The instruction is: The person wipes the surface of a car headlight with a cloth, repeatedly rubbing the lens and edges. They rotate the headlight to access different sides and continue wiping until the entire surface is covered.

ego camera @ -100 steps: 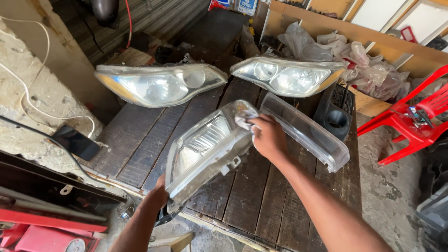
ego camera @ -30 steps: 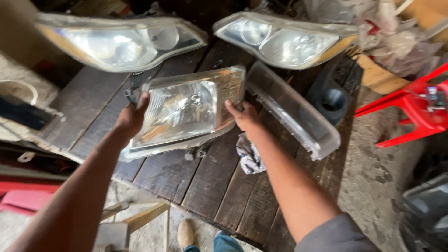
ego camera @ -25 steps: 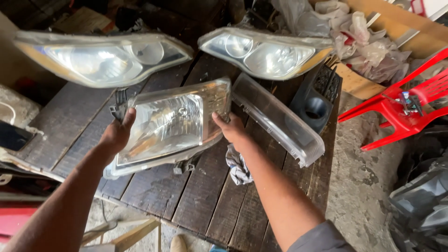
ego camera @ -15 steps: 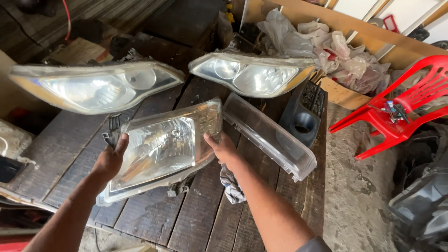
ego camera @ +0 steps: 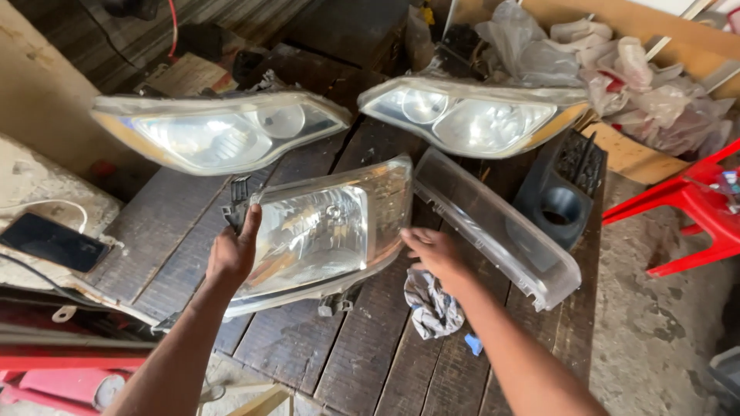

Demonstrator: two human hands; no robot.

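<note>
Our left hand (ego camera: 231, 258) grips the near headlight (ego camera: 324, 231) by its left edge, fingers curled on it. Our right hand (ego camera: 432, 254) lies open-fingered at its right edge, above a rag (ego camera: 432, 304) on the wooden table (ego camera: 362, 354).

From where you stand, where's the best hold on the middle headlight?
Probably by its two short ends, from left and right. The headlight lies lens up; the left hand already grips the bracket end, and the right hand is at the other edge, clear of the lens.
</note>
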